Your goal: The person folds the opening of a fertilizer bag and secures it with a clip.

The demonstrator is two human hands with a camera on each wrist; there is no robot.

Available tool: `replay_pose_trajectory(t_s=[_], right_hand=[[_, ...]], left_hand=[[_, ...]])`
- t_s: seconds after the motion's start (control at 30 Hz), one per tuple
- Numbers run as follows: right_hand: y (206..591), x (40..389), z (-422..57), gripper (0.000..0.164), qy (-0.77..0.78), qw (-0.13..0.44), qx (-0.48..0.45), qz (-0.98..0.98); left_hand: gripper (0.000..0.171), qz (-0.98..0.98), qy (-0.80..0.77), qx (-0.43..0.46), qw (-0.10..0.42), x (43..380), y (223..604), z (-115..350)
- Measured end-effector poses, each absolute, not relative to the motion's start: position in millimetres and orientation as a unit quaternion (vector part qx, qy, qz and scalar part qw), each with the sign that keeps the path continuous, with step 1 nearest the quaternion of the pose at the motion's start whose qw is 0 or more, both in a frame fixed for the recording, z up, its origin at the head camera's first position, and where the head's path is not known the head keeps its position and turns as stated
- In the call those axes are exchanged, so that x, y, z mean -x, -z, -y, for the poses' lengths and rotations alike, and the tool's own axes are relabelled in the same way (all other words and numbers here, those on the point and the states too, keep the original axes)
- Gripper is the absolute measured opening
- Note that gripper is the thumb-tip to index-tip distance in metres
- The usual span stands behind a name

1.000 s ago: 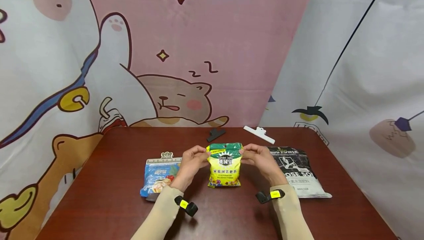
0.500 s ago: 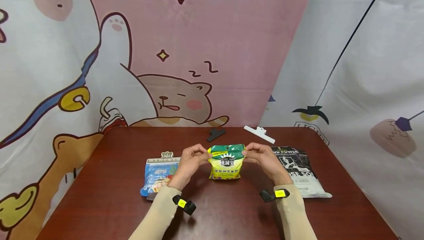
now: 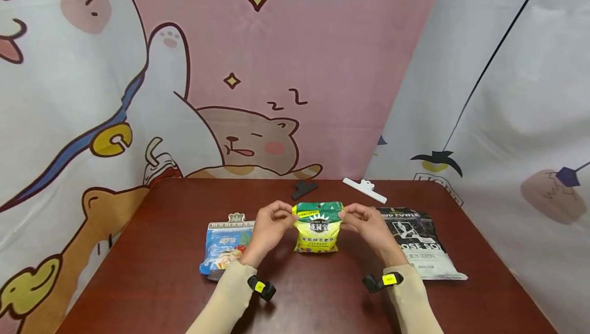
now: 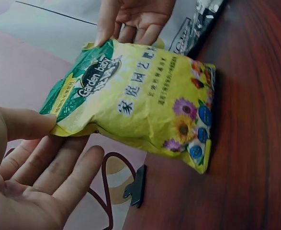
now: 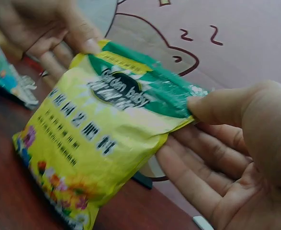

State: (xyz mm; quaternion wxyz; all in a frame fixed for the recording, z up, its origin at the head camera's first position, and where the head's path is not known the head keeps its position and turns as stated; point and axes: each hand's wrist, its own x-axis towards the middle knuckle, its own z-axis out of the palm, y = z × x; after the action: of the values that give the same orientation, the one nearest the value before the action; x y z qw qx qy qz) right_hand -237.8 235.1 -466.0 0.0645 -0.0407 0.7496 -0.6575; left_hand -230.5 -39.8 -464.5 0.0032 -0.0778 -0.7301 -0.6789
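A small yellow fertilizer bag (image 3: 318,229) with a green top band stands roughly upright between my hands at mid-table. My left hand (image 3: 272,226) pinches its upper left corner between thumb and fingers. At the opposite upper corner, my right hand (image 3: 371,226) pinches the bag the same way. Both wrist views show the thumbs on the printed front and the other fingers behind. In the left wrist view, the bag's flower-printed lower end (image 4: 197,124) is close to the tabletop; whether it touches cannot be told.
To the left lies a blue bag (image 3: 226,247) with a clip (image 3: 236,218) along its top, partly behind my left arm. A black-and-white bag (image 3: 421,244) lies on the right, partly covered by my right hand. A black clip (image 3: 304,189) and a white clip (image 3: 365,189) lie at the back.
The fertilizer bag tipped and its lower end rose, then it came partly back towards upright. Both hands keep their pinch on its corners. The head view has shifted slightly.
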Motion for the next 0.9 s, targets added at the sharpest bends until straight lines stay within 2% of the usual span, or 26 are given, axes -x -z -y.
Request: replay_pose_trajectory(t_s=[0.1, 0.3, 0.43, 0.6, 0.9], right_hand=[[468.1, 236.6, -234.5, 0.037, 0.652, 0.046, 0.046, -0.756], [469.4, 233.9, -234.7, 0.051, 0.625, -0.011, 0.105, -0.774], [467.2, 233.8, -234.4, 0.055, 0.598, -0.041, 0.137, -0.789], [463.8, 231.3, -233.7, 0.048, 0.587, -0.023, 0.138, -0.798], [462.9, 228.9, -231.7, 0.045, 0.568, -0.006, 0.107, -0.816]], left_hand=[[0.017, 0.741, 0.664, 0.094, 0.016, 231.5, 466.2, 40.3], [0.041, 0.749, 0.649, 0.125, 0.043, 232.4, 467.4, 41.0], [0.041, 0.764, 0.628, 0.135, 0.054, 231.5, 466.9, 41.7], [0.038, 0.790, 0.593, 0.145, 0.049, 228.3, 466.2, 41.1], [0.039, 0.799, 0.572, 0.179, 0.052, 228.2, 468.5, 39.5]])
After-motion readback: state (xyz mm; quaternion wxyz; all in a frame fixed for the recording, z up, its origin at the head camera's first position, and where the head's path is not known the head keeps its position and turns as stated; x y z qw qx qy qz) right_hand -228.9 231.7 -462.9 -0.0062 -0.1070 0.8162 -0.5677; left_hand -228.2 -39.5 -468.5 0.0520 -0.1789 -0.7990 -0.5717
